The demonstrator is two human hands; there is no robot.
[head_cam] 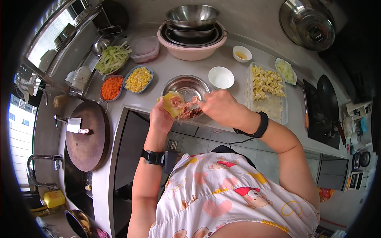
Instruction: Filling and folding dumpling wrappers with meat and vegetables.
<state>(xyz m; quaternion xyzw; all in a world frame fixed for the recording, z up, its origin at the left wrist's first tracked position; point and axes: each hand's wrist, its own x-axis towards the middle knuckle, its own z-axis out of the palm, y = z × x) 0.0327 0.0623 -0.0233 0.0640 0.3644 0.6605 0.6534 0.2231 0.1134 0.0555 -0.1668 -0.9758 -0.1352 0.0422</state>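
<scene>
On the fingers of my left hand [160,114] lies a yellow dumpling wrapper [168,104] with a lump of pink minced meat [176,102] on it. This hand is at the left rim of a stainless steel bowl [186,81] that holds more minced filling [189,113]. My right hand [218,104] is closed over the bowl's right rim, gripping something thin whose shape is mostly hidden by the fingers. A white bowl [221,78] stands just behind my right hand. Folded yellow dumplings [265,81] sit in rows in a clear plastic tray [285,110] to the right.
Corn kernels [138,79], diced carrot [111,87] and shredded greens [113,58] stand in containers at the left. A pink basin [192,53] with stacked metal bowls is at the back. A cleaver [74,125] lies on a round chopping board [86,148]. A wok [328,95] sits on the hob at right.
</scene>
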